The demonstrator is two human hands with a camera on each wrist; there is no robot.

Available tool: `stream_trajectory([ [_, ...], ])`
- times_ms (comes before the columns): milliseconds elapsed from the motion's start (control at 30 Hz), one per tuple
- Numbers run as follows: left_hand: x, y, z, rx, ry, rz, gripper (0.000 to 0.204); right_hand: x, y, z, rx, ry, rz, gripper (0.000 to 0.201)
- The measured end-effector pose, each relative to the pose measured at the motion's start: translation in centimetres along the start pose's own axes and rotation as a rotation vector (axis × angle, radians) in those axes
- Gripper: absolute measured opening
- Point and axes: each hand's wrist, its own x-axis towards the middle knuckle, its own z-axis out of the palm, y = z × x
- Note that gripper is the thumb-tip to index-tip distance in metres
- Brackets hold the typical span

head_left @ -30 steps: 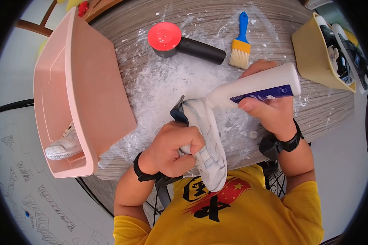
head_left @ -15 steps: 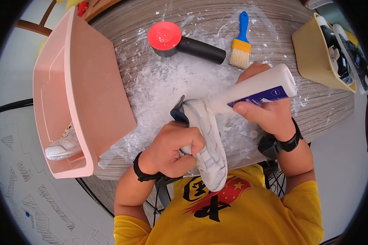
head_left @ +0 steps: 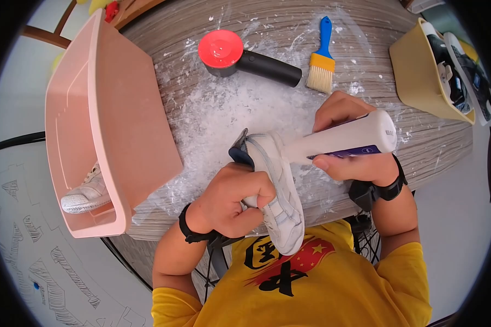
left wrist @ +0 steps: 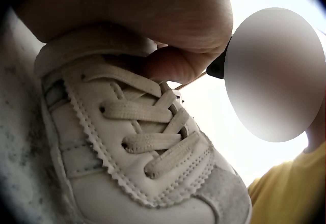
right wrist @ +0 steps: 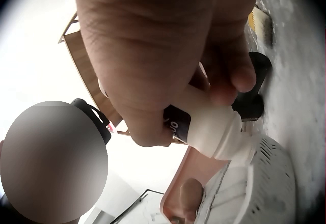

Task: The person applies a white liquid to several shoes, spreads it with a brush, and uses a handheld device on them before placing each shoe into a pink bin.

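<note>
A pale sneaker [head_left: 281,191], smudged with white and with its toe toward the person, is held by the left hand [head_left: 229,199] at its ankle opening. Flat laces [left wrist: 137,111] show close up in the left wrist view, with a fingertip [left wrist: 175,65] tucked in at the opening. The right hand [head_left: 349,147] grips a white bottle [head_left: 333,136] with a dark blue label, its base tipped up toward the head camera. In the right wrist view the bottle's narrow end [right wrist: 239,142] meets the edge of the sneaker's sole [right wrist: 270,183].
A black-handled tool with a red round head [head_left: 220,49] and a blue-handled paintbrush [head_left: 322,62] lie on the white-smeared table [head_left: 213,109]. To the left stands a pink bin [head_left: 131,131] with another sneaker [head_left: 87,193] inside; a yellow bin [head_left: 420,82] at right holds dark shoes [head_left: 458,76].
The bottle has turned and tilted, so its base now faces the camera and less of the label shows. Its narrow end has shifted slightly toward the sneaker's toe. The left hand has hardly moved.
</note>
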Motion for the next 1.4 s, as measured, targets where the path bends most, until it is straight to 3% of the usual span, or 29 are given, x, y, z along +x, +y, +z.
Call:
stream_trajectory([
  [133, -0.24, 0.06, -0.03, 0.023, -0.003, -0.044, 0.015, -0.11, 0.5, 0.65, 0.085, 0.103, 0.011, 0.036],
  [367, -0.12, 0.15, 0.06, 0.025, 0.006, -0.037, 0.015, -0.32, 0.53, 0.88, 0.115, 0.102, 0.076, 0.034],
  [767, -0.09, 0.05, -0.01, 0.02, 0.004, -0.008, 0.015, -0.09, 0.42, 0.43, 0.169, -0.011, -0.021, 0.03],
  [1167, -0.06, -0.14, -0.01, 0.033, 0.015, 0.003, 0.015, -0.68, 0.15, 0.12, 0.296, -0.175, 0.065, 0.035],
  [1400, -0.09, -0.24, -0.16, 0.051, 0.041, -0.002, 0.014, -0.41, 0.85, 0.55, 0.177, 0.056, 0.024, 0.03],
])
